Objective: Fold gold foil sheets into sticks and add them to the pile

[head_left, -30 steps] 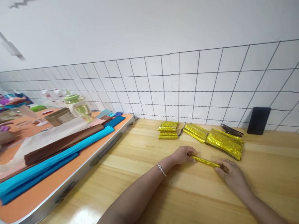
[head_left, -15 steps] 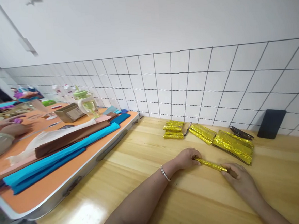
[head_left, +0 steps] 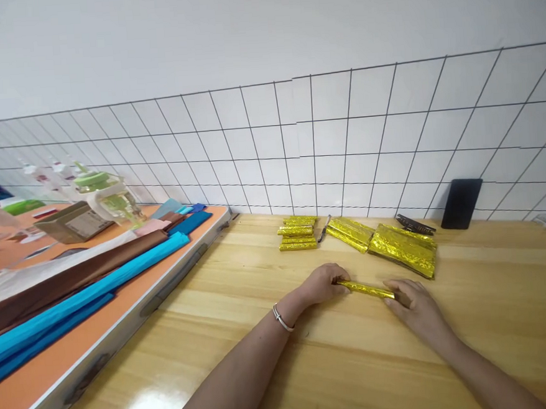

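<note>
A narrow strip of folded gold foil paper (head_left: 367,288) is stretched between my hands, just over the wooden table. My left hand (head_left: 328,283) pinches its left end, fingers closed. At the other end, my right hand (head_left: 413,304) grips the strip between thumb and fingers. Beyond my left hand lies a small stack of folded gold foil pieces (head_left: 297,232). A pen (head_left: 324,229) rests beside that stack. Flat gold foil sheets (head_left: 403,249) lie further right, overlapping a smaller gold foil bundle (head_left: 350,233).
A black stapler-like tool (head_left: 415,224) lies behind the sheets, and a black phone-like slab (head_left: 462,204) leans on the tiled wall. On the orange table (head_left: 133,283) at left are blue and brown paper rolls (head_left: 96,285), a cardboard box (head_left: 75,223) and a green-lidded bottle (head_left: 106,194).
The camera view has turned to the right, so everything appears shifted left. Both hands keep hold of the gold foil strip, with little change in their grip.
</note>
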The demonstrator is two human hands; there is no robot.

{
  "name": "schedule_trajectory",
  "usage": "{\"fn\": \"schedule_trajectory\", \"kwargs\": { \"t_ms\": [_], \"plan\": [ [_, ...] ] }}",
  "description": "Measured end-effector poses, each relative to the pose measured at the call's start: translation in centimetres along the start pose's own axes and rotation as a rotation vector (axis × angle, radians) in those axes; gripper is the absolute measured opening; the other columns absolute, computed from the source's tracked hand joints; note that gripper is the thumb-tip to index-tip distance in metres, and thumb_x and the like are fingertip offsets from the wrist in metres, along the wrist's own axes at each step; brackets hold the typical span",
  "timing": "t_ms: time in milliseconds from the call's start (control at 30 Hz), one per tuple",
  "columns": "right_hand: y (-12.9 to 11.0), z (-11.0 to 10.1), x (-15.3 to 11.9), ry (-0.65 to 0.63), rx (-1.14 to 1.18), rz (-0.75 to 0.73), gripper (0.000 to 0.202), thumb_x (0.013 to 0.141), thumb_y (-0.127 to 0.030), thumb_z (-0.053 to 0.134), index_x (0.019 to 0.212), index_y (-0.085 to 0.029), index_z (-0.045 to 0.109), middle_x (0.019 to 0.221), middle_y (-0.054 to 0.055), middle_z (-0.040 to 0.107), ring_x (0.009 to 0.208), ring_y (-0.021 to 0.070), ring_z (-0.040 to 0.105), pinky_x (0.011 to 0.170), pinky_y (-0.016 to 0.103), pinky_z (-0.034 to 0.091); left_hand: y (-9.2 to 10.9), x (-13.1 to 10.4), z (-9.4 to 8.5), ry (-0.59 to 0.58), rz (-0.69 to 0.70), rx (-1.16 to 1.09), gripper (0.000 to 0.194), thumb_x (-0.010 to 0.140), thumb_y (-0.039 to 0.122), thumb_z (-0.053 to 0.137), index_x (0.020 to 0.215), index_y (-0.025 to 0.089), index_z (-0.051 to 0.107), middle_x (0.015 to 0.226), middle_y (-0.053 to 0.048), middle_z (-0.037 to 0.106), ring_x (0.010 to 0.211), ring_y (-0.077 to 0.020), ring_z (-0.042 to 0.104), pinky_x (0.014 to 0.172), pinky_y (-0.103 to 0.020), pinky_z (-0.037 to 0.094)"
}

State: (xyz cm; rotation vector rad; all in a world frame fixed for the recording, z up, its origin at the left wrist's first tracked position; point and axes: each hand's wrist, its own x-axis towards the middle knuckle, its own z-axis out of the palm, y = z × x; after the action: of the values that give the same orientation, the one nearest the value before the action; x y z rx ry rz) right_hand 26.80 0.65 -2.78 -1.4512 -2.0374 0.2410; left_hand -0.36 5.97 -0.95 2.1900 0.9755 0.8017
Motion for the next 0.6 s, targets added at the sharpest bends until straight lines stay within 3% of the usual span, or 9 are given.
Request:
{"fn": "schedule_trajectory", "kwargs": {
  "t_ms": [133,400,500,600],
  "plan": [
    [0.2,0.4,-0.2,0.029,0.022,0.029,0.045,0.078,-0.041,0.056,0.119,-0.024,0.051,0.117,0.007,0.058,0.109,0.0258,0.051,0.093,0.041,0.041,-1.0,0.2,-1.7,0.122,-0.083,0.006,0.023,0.070,0.027,0.069,0.091,0.018,0.066,0.082,-0.001,0.063,0.069,-0.0118,0.056,0.063,-0.020,0.043],
    [-0.2,0.4,-0.3,0.021,0.016,-0.018,0.034,0.080,-0.037,0.054,0.111,-0.024,0.058,0.113,0.007,0.060,0.106,0.0268,0.052,0.090,0.042,0.042,-6.3,-1.3,-10.6,0.558,-0.335,0.135,0.028,0.077,0.032,0.059,0.101,0.018,0.062,0.090,-0.003,0.062,0.078,-0.0152,0.055,0.072,-0.027,0.044],
    [-0.4,0.4,-0.3,0.010,0.011,-0.031,0.033,0.080,-0.036,0.053,0.110,-0.024,0.058,0.113,0.007,0.060,0.106,0.0266,0.052,0.090,0.042,0.042,-8.4,-2.2,-11.8,0.630,-0.408,0.193,0.028,0.073,0.028,0.062,0.100,0.020,0.063,0.094,-0.003,0.061,0.078,-0.0153,0.055,0.076,-0.029,0.045],
    [-0.4,0.4,-0.3,0.008,0.013,-0.035,0.032,0.079,-0.036,0.054,0.108,-0.024,0.061,0.112,0.007,0.061,0.105,0.0269,0.053,0.089,0.042,0.043,-9.8,-2.6,-11.4,0.683,-0.458,0.240,0.040,0.071,0.025,0.063,0.111,0.021,0.058,0.105,-0.005,0.058,0.077,-0.0147,0.056,0.080,-0.031,0.046]
  ]
}}
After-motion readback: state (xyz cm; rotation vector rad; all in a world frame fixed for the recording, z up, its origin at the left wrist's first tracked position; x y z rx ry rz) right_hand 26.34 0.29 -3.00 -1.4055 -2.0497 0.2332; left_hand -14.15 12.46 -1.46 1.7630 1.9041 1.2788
